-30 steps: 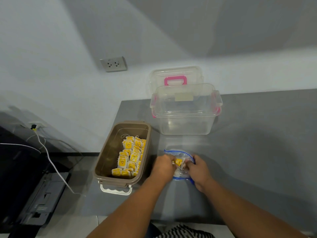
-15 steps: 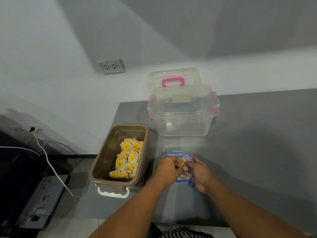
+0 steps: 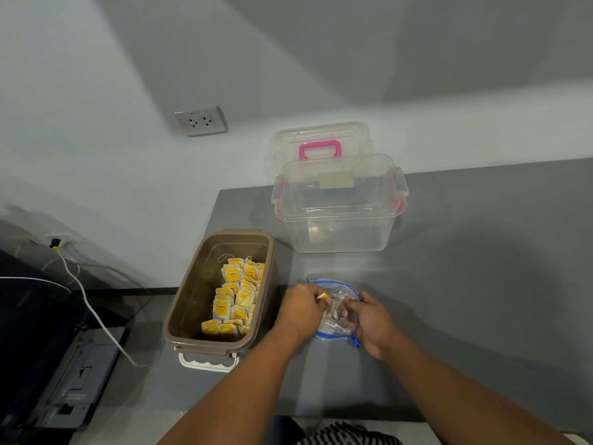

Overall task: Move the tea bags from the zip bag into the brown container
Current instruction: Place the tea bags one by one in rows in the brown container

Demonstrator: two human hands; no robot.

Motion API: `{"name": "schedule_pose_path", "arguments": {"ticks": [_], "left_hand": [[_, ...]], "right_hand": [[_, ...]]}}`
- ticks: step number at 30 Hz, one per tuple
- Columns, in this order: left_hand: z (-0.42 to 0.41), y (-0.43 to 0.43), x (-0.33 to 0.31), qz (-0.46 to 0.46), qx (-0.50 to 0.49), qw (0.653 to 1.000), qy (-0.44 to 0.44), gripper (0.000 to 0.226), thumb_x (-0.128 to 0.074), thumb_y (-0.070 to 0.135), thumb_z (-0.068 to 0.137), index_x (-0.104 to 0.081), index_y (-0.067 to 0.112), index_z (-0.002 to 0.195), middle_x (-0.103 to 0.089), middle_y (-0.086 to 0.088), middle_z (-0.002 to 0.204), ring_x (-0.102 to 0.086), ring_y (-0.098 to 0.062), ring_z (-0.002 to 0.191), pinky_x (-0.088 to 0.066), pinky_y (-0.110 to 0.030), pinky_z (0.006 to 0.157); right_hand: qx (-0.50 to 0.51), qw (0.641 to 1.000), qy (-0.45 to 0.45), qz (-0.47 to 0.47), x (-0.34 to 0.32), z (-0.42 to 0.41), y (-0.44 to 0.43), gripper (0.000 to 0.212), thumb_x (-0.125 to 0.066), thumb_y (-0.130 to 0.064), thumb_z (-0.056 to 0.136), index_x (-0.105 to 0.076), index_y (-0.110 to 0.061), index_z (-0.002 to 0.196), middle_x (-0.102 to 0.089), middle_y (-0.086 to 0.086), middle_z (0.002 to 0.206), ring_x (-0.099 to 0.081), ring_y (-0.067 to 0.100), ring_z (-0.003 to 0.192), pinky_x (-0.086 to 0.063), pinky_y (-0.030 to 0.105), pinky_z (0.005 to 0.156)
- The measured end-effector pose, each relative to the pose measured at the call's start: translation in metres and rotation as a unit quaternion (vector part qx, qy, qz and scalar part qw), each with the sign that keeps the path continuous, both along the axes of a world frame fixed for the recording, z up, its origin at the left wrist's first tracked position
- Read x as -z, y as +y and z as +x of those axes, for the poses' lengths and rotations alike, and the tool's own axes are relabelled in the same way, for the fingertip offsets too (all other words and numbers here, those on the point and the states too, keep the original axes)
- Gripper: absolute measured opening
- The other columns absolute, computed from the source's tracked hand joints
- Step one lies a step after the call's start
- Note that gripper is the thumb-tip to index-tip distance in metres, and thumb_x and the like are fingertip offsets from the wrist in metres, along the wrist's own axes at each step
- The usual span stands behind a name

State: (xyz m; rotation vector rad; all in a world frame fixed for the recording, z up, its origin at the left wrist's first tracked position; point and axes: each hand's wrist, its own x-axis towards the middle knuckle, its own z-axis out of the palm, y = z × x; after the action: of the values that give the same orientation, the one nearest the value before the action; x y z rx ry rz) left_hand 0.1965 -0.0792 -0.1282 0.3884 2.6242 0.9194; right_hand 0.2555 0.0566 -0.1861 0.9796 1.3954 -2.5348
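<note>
A clear zip bag [image 3: 340,295] with a blue seal lies open on the grey table in front of me. My left hand [image 3: 301,311] is at the bag's mouth and pinches a yellow tea bag [image 3: 322,296], most of it hidden by my fingers. My right hand [image 3: 373,324] grips the bag's right side and holds it open. The brown container [image 3: 189,295] stands just left of my left hand, with several yellow tea bags [image 3: 239,295] stacked along its right side.
A clear plastic box [image 3: 338,205] with pink latches stands behind the zip bag, and its lid with a pink handle [image 3: 319,147] leans on the wall. The table's left edge runs beside the brown container; cables and dark equipment [image 3: 69,377] lie on the floor at the left.
My left hand has drawn a yellow tea bag back out of the zip bag's mouth. My right hand stays on the bag's right side.
</note>
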Motion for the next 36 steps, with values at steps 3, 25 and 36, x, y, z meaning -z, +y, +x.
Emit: {"name": "schedule_pose_path", "arguments": {"ticks": [3,25,36], "left_hand": [[0.001,0.001,0.001,-0.016,-0.006,1.000,0.010,0.008,-0.072,0.016,0.084,-0.071,0.023,0.086,-0.072,0.001,0.081,-0.067,-0.014,0.076,-0.054,-0.025,0.074],[0.005,0.004,-0.002,-0.025,0.033,0.999,0.018,0.016,-0.064,0.020,0.089,-0.077,0.016,0.097,-0.075,-0.004,0.088,-0.067,-0.017,0.078,-0.050,-0.023,0.071],[0.005,0.002,-0.025,0.015,0.034,0.999,-0.004,0.018,-0.055,0.011,0.094,-0.064,0.024,0.101,-0.067,0.000,0.089,-0.064,-0.018,0.080,-0.051,-0.024,0.069]], "right_hand": [[0.002,1.000,0.001,-0.007,-0.001,0.000,0.000,0.018,-0.048,0.013,0.092,-0.055,-0.004,0.087,-0.061,0.018,0.072,-0.062,0.026,0.060,-0.054,0.040,0.067],[0.016,1.000,0.005,-0.021,0.007,-0.002,0.002,0.010,-0.051,0.003,0.097,-0.058,-0.003,0.097,-0.061,0.023,0.086,-0.061,0.032,0.076,-0.054,0.046,0.079],[0.010,1.000,-0.009,0.004,0.004,-0.002,0.001,0.011,-0.052,0.005,0.095,-0.058,-0.004,0.097,-0.060,0.018,0.075,-0.062,0.029,0.066,-0.054,0.045,0.071]]}}
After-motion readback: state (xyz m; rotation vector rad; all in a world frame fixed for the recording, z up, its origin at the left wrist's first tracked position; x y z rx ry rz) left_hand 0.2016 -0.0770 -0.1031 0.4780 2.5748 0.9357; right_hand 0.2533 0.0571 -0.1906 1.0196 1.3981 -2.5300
